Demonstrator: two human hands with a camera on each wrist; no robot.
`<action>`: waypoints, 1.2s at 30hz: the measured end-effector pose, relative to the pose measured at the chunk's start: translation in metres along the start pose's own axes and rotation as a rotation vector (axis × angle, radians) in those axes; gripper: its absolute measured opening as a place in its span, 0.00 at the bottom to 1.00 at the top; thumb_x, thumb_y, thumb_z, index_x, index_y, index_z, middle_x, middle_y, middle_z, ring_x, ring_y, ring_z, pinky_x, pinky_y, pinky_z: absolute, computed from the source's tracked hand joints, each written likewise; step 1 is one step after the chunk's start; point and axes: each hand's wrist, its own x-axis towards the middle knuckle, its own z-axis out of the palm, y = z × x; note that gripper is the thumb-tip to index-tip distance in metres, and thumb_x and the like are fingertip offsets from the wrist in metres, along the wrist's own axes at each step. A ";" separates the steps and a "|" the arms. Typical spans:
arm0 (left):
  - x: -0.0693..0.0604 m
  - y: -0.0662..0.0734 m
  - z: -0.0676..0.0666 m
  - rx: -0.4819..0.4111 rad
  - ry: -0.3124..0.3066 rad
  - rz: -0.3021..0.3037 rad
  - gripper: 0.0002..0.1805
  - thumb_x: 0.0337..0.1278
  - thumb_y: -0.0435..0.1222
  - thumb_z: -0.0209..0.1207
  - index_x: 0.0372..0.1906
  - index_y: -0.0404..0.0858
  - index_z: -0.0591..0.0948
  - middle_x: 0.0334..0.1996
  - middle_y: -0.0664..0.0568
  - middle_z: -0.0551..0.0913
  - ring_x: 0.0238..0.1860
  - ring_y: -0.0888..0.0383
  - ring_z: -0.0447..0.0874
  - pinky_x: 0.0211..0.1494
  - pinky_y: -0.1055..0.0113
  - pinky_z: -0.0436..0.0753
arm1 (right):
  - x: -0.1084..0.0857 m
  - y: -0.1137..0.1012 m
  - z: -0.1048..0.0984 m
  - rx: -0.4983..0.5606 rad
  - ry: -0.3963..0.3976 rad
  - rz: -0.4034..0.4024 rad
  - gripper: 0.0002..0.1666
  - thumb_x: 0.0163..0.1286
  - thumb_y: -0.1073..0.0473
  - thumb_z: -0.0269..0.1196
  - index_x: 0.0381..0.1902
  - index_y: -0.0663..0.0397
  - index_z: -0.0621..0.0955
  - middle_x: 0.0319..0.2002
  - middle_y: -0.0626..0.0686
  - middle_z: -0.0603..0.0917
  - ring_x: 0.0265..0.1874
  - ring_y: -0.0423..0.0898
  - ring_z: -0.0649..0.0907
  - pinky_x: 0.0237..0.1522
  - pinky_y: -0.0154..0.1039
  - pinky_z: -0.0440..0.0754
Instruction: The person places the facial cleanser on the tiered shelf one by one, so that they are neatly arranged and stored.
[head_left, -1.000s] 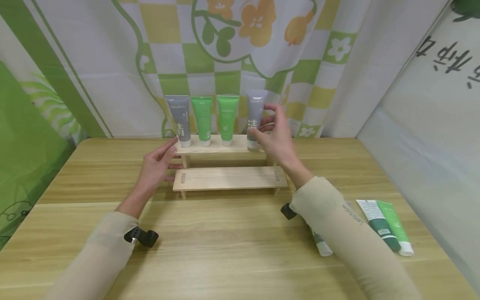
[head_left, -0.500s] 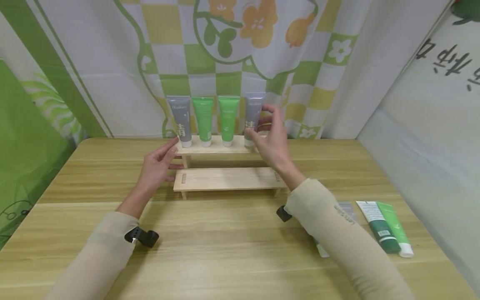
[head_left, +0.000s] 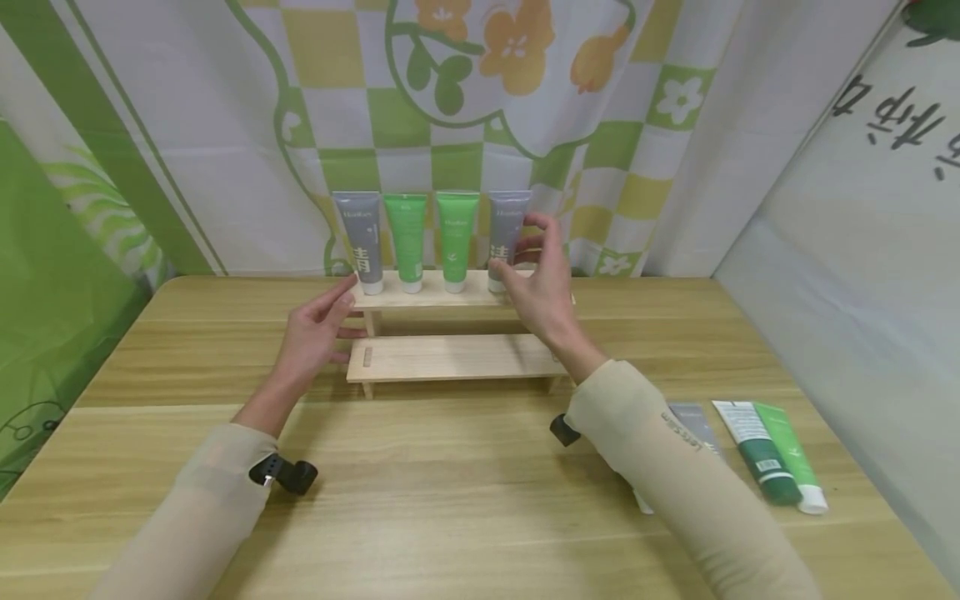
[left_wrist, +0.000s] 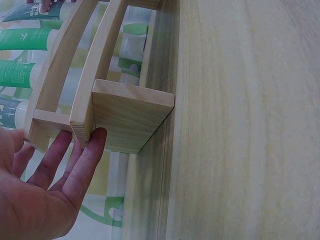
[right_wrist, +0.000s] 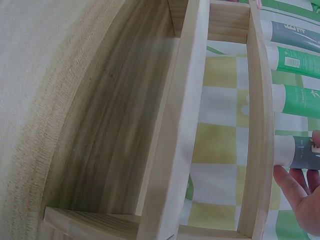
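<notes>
A two-tier wooden rack (head_left: 450, 358) stands on the table. On its upper shelf, a grey tube (head_left: 360, 237), a green tube (head_left: 407, 237) and another green tube (head_left: 456, 237) stand upright on white caps. My right hand (head_left: 547, 279) pinches a second grey tube (head_left: 507, 221) between thumb and fingers at the right of this row. In the right wrist view that tube's white cap (right_wrist: 284, 151) meets the upper shelf. My left hand (head_left: 311, 333) touches the rack's left end, its fingers (left_wrist: 86, 172) extended along the side of both tiers.
On the table at right lie a white-and-dark-green tube (head_left: 761, 458), a green tube (head_left: 795, 462) and a grey tube (head_left: 693, 423) partly hidden by my right sleeve. A patterned curtain (head_left: 405, 117) hangs close behind the rack. A white wall panel (head_left: 847, 275) borders the table's right side.
My right hand has moved the grey tube slightly left and lowered it onto the upper shelf, in line with the others. The left hand stays at the rack's left end.
</notes>
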 end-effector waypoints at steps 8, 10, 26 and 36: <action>0.000 0.000 0.000 -0.013 -0.011 -0.007 0.30 0.75 0.56 0.49 0.76 0.57 0.66 0.60 0.35 0.77 0.47 0.46 0.87 0.35 0.57 0.90 | -0.002 0.004 0.002 0.010 0.005 -0.022 0.39 0.62 0.71 0.70 0.65 0.54 0.64 0.47 0.59 0.78 0.44 0.52 0.82 0.48 0.46 0.84; 0.000 0.000 -0.001 -0.013 -0.012 -0.002 0.29 0.75 0.56 0.49 0.76 0.56 0.66 0.60 0.35 0.77 0.45 0.49 0.87 0.35 0.57 0.89 | -0.002 0.005 0.002 0.004 0.008 -0.026 0.39 0.62 0.71 0.70 0.65 0.54 0.64 0.47 0.59 0.78 0.43 0.52 0.82 0.47 0.46 0.84; 0.000 -0.001 0.000 -0.021 -0.010 0.006 0.29 0.74 0.56 0.50 0.76 0.57 0.66 0.59 0.36 0.77 0.40 0.57 0.88 0.33 0.57 0.89 | -0.002 0.006 0.003 -0.007 0.001 -0.037 0.39 0.63 0.69 0.70 0.67 0.54 0.63 0.47 0.60 0.78 0.44 0.52 0.82 0.50 0.46 0.83; 0.000 -0.002 0.000 -0.017 -0.008 0.015 0.30 0.75 0.56 0.49 0.76 0.56 0.66 0.59 0.35 0.77 0.39 0.59 0.88 0.34 0.57 0.89 | -0.002 0.007 0.003 0.018 -0.013 0.010 0.41 0.64 0.69 0.70 0.68 0.53 0.62 0.48 0.59 0.77 0.45 0.52 0.82 0.43 0.41 0.87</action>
